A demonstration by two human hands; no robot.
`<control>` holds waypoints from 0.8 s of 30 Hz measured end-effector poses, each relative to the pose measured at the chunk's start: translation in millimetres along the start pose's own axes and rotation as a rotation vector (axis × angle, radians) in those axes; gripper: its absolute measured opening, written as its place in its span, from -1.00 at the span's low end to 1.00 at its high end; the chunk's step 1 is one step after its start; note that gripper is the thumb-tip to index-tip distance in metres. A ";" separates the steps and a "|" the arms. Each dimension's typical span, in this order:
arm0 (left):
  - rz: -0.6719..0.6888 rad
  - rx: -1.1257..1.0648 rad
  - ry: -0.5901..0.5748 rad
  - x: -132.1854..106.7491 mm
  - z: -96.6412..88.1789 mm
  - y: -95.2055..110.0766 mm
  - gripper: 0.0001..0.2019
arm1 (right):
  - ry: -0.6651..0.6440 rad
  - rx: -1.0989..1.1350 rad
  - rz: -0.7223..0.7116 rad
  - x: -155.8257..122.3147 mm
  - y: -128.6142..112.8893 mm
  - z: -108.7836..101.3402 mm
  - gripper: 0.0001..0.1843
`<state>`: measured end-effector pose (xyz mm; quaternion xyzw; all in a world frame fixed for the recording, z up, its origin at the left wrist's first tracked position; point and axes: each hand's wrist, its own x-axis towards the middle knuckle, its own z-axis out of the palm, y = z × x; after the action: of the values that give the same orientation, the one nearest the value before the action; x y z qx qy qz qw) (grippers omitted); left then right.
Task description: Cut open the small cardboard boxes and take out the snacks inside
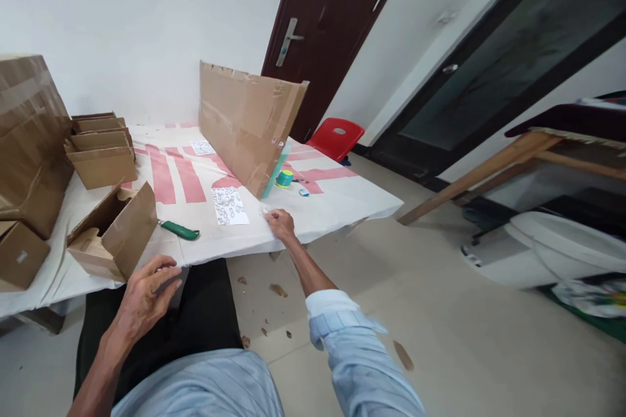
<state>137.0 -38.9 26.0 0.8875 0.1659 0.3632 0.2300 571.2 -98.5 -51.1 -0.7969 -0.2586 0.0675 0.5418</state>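
Observation:
My right hand (pixel 280 224) is at the table's front edge, its fingers pinched at a small whitish piece (pixel 265 211) too small to identify. Just left of it lies a white sheet (pixel 229 206) covered with small dark outlines. My left hand (pixel 150 292) hovers over my lap near the table edge, fingers apart and holding nothing. Beyond that hand are a green-handled tool (pixel 180 229), its far end partly hidden by an open cardboard box (pixel 134 228), and the box itself. A teal and yellow round container (pixel 284 178) and a small blue-and-white disc (pixel 304 193) sit past my right hand.
A large cardboard panel (pixel 249 124) stands upright across the table (pixel 352 199). Smaller open boxes (pixel 100 159) and a big taped carton (pixel 29 137) occupy the left. Another printed sheet (pixel 202 147) lies farther back. A red chair (pixel 336 138) stands behind the table; scraps litter the floor.

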 end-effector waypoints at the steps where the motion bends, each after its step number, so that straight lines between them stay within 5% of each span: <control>1: -0.014 -0.010 -0.011 -1.0 1.1 -0.4 -0.86 | 0.006 0.002 0.005 -0.3 0.6 0.2 -0.65; 6: -0.077 -0.089 -0.037 -5.5 6.3 -1.1 -0.85 | 0.024 0.066 0.003 -11.7 -7.5 0.0 -0.63; 10: -0.214 -0.220 -0.007 -8.8 17.1 1.1 -0.85 | -0.060 0.156 -0.068 -54.1 -28.6 7.6 -0.56; 18: -0.540 -0.795 -0.006 -18.6 41.5 -1.7 -0.38 | -0.616 0.450 -0.264 -205.3 -98.6 43.3 -0.71; 24: -0.705 -0.851 0.066 -32.6 47.7 -29.3 -0.41 | -0.769 0.528 -0.204 -228.9 -94.8 90.2 -0.67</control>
<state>145.4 -43.1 -38.1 0.5952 0.2986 0.3269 0.6707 307.9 -108.4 -41.9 -0.5197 -0.4914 0.3674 0.5945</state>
